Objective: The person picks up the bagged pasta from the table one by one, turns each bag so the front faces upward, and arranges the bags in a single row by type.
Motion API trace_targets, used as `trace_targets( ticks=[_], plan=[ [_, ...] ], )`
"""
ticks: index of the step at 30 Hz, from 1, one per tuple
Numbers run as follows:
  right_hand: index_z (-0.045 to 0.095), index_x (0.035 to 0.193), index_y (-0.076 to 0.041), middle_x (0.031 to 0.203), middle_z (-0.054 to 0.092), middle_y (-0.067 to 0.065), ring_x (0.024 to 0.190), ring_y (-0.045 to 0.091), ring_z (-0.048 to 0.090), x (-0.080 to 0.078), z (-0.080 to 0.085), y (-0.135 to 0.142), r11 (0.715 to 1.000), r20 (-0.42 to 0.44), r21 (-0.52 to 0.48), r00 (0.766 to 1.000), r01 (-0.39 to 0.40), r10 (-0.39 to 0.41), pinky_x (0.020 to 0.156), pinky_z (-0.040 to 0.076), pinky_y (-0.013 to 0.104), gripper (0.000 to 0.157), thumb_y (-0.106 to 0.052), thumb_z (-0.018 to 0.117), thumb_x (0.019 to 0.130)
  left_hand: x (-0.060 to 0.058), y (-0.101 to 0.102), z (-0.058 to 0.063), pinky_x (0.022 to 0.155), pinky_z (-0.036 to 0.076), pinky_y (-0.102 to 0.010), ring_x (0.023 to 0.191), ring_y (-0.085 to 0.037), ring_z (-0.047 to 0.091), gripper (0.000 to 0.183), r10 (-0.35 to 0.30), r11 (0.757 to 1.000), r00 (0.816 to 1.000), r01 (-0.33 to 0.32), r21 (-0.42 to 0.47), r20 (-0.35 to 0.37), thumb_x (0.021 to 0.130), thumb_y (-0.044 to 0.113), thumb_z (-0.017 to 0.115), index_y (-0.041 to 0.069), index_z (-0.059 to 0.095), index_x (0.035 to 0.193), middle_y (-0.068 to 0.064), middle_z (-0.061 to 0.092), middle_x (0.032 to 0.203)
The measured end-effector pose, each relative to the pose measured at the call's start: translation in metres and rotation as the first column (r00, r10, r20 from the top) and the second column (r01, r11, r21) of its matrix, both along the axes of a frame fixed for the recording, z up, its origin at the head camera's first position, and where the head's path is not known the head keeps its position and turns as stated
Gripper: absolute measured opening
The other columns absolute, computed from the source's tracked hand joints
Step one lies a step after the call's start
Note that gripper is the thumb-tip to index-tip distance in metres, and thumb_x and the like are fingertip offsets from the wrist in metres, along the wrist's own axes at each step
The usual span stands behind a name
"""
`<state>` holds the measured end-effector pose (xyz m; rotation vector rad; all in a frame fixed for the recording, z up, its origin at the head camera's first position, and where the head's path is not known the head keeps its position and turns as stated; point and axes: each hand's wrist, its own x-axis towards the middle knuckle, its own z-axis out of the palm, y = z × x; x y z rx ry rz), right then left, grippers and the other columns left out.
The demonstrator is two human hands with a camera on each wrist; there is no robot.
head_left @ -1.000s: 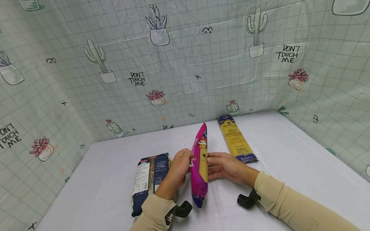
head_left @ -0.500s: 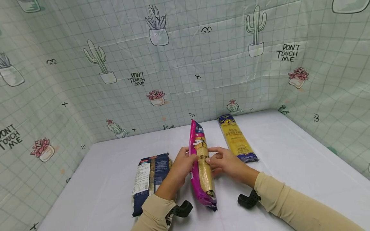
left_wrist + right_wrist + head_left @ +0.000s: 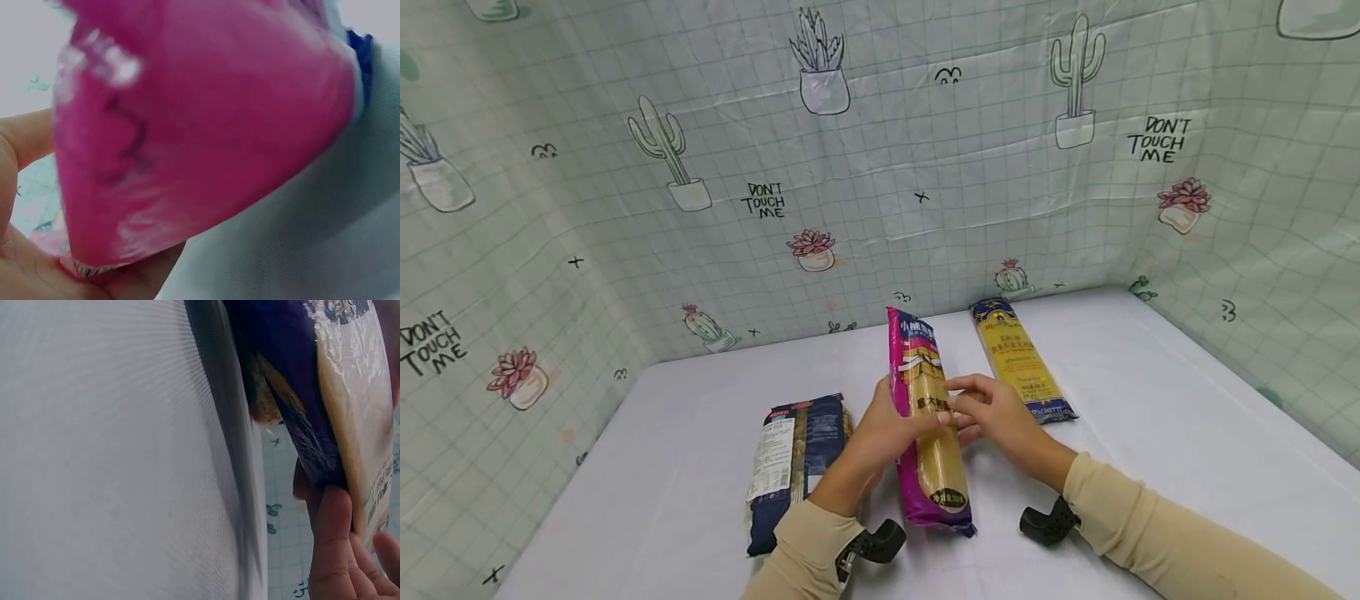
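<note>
A pink plastic pack of spaghetti (image 3: 931, 450), with a clear window showing the pale strands, stands tilted up over the table. My left hand (image 3: 887, 429) grips its left side, the thumb lying across the window. In the left wrist view the pack's pink back (image 3: 206, 125) fills much of the picture, beside the palm. At the right edge, my right hand (image 3: 1000, 421) holds the pack lightly with curved fingers. The right wrist view shows its fingers (image 3: 331, 525) on either side of the pack's edge near the dark blue and purple side (image 3: 306, 419).
A navy pasta bag (image 3: 775, 467) with a white label lies left, partly behind the left forearm. A yellow and blue spaghetti pack (image 3: 1022, 358) lies at the back right. White cloth covers the table (image 3: 677, 467); a cactus-print curtain (image 3: 865, 167) stands behind it.
The pink pack has turned from edge-on to show its front window. My left thumb has come across the front, while the right hand stays at the right edge.
</note>
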<state>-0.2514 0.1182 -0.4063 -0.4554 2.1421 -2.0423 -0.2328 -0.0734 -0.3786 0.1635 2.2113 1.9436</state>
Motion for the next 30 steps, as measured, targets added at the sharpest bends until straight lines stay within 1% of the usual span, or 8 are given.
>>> trace_targets(
  ticks=[6,10,14,18,21,24,26,30],
  plan=[
    [0.052,0.128,0.009,0.110,0.067,0.022,0.091,0.030,0.071,0.000,0.000,0.000,0.998,-0.001,-0.050,0.999,0.039,-0.039,0.074,0.060,0.040,0.033,-0.011,0.052,0.102,0.000,0.003,0.001,0.087,0.056,-0.042,0.097,-0.026,0.066,0.081,0.075,0.997,0.997,-0.076,0.015,0.014,0.085,0.012,0.079,0.004,0.029,0.148,-0.016,0.058,0.120],
    [0.050,0.130,0.010,0.109,0.067,0.021,0.090,0.028,0.070,-0.001,0.000,0.001,0.998,0.065,-0.064,0.998,0.027,-0.023,0.073,0.060,0.039,0.038,-0.015,0.052,0.102,-0.002,0.001,0.001,0.089,0.055,-0.043,0.096,-0.026,0.068,0.074,0.143,0.990,0.990,-0.143,0.019,0.019,0.085,0.007,0.075,0.003,0.033,0.147,-0.016,0.061,0.118],
    [0.048,0.134,0.009,0.106,0.064,0.018,0.086,0.026,0.068,-0.002,0.001,0.001,0.992,0.152,-0.046,0.981,-0.115,0.121,0.069,0.059,0.041,0.044,-0.024,0.050,0.103,-0.004,-0.003,0.003,0.090,0.054,-0.043,0.099,-0.027,0.066,0.070,0.206,0.977,0.978,-0.207,0.054,0.018,0.085,0.005,0.072,0.004,0.036,0.146,-0.016,0.061,0.120],
    [0.041,0.142,0.007,0.112,0.064,0.020,0.089,0.032,0.069,0.000,0.003,0.001,0.954,0.185,-0.055,0.936,-0.293,0.298,0.068,0.059,0.045,0.051,-0.024,0.050,0.102,-0.006,-0.006,0.003,0.090,0.054,-0.042,0.101,-0.028,0.064,0.067,0.244,0.963,0.969,-0.246,0.107,0.026,0.085,0.005,0.070,0.004,0.038,0.144,-0.017,0.061,0.122],
    [0.031,0.148,0.007,0.119,0.064,0.022,0.096,0.035,0.070,0.003,0.004,0.000,0.926,0.210,-0.082,0.902,-0.370,0.379,0.069,0.059,0.043,0.060,-0.023,0.052,0.101,-0.007,-0.008,0.003,0.089,0.055,-0.042,0.100,-0.029,0.065,0.066,0.247,0.958,0.968,-0.250,0.139,0.035,0.086,0.006,0.070,0.004,0.038,0.143,-0.018,0.061,0.122],
    [0.027,0.150,0.010,0.119,0.066,0.021,0.099,0.032,0.070,0.005,0.005,0.000,0.911,0.223,-0.081,0.884,-0.404,0.412,0.071,0.059,0.038,0.066,-0.022,0.056,0.101,-0.008,-0.009,0.002,0.088,0.056,-0.040,0.100,-0.028,0.066,0.065,0.227,0.961,0.973,-0.229,0.157,0.036,0.087,0.007,0.070,0.003,0.038,0.144,-0.019,0.061,0.122],
    [0.030,0.147,0.012,0.115,0.068,0.020,0.098,0.029,0.070,0.006,0.005,0.000,0.910,0.214,-0.067,0.885,-0.409,0.414,0.074,0.059,0.037,0.064,-0.021,0.059,0.100,-0.007,-0.008,0.002,0.088,0.055,-0.040,0.101,-0.028,0.066,0.065,0.201,0.965,0.979,-0.203,0.164,0.028,0.089,0.008,0.069,0.003,0.037,0.145,-0.019,0.061,0.123],
    [0.040,0.136,0.012,0.105,0.070,0.018,0.092,0.026,0.071,0.008,0.005,0.000,0.926,0.171,-0.032,0.911,-0.375,0.375,0.078,0.059,0.039,0.054,-0.020,0.062,0.098,-0.006,-0.006,0.002,0.094,0.053,-0.040,0.105,-0.026,0.066,0.064,0.162,0.975,0.987,-0.163,0.148,0.024,0.092,0.011,0.068,0.004,0.035,0.147,-0.018,0.062,0.125]
  ],
)
